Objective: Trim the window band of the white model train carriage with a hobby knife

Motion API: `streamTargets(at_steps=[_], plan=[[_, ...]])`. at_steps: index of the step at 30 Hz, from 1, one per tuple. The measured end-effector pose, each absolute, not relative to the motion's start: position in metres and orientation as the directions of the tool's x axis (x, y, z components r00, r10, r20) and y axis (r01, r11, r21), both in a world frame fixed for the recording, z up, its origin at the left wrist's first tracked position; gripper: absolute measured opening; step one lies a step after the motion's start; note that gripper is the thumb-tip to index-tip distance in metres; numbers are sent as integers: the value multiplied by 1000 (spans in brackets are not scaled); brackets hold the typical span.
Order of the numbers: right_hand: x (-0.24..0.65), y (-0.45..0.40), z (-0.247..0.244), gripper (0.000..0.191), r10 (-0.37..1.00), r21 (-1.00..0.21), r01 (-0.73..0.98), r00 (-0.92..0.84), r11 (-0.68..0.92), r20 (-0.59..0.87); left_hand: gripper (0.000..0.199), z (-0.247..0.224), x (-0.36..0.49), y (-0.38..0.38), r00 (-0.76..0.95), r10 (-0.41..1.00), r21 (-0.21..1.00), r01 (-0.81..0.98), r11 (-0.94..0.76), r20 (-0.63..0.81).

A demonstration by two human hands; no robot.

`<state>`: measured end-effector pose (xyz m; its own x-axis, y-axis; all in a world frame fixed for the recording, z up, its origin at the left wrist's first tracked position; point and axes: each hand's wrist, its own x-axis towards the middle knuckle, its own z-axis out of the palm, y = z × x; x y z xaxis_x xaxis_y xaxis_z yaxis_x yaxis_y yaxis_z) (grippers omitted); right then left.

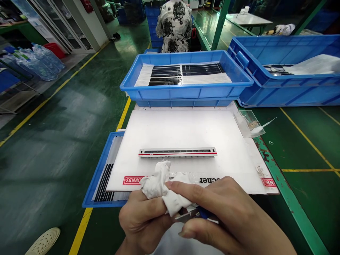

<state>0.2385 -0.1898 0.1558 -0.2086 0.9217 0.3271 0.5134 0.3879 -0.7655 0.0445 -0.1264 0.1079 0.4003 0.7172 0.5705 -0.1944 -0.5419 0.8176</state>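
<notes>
White cloth (159,184) bunched against metal tool (187,215), left hand (140,221) and right hand (225,212) clamped on both

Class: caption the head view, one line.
Left hand and right hand pinch white cloth around a metal tool near a board.

We see a bright, evenly lit workshop, soft overhead light leaving pale glare across the green floor (50,148). Shadows stay faint, the right hand (228,216) looks slightly soft, and wide-angle distortion bends the blue crate (289,94) at the frame's edge.
</notes>
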Motion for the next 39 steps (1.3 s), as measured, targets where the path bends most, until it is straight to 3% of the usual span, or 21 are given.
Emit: streamTargets(at_steps=[26,39], plan=[[239,-189,155,38,922,-781,489,-200,388,332,24,109,44,-126,407,719,824,-213,-526,564],[240,-187,160,36,930,-787,496,-221,368,295,32,113,42,-128,438,708,827,-189,-530,554]])
